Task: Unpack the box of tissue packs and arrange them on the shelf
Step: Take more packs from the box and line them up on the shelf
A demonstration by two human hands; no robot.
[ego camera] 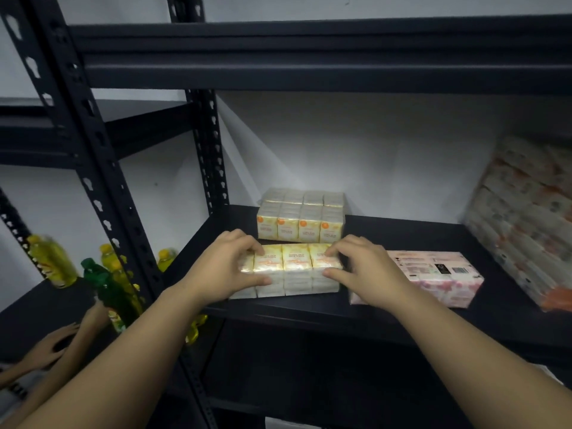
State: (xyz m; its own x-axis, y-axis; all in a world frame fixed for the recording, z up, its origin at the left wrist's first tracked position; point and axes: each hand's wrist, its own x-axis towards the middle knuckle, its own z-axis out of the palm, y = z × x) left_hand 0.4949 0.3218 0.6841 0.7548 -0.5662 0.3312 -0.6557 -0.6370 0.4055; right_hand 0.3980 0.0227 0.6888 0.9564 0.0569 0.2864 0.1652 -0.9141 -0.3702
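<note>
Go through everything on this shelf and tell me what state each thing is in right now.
Front yellow tissue pack: lying flat at the shelf's front, wrapper sealed, held at both ends.
Back yellow tissue pack: standing upright behind it, sealed.
Pink tissue pack: lying flat, barcode side up.
Left hand: grips the front pack's left end.
Right hand: grips its right end.

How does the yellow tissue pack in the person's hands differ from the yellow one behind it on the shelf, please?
The front yellow pack lies flat with its printed face up; the rear yellow pack stands with that face forward. The front pack is gripped by the left hand and right hand; the rear pack is untouched. The front pack sits by the shelf edge, the rear pack deeper in. Both look like the same wrapped bundle.
</note>
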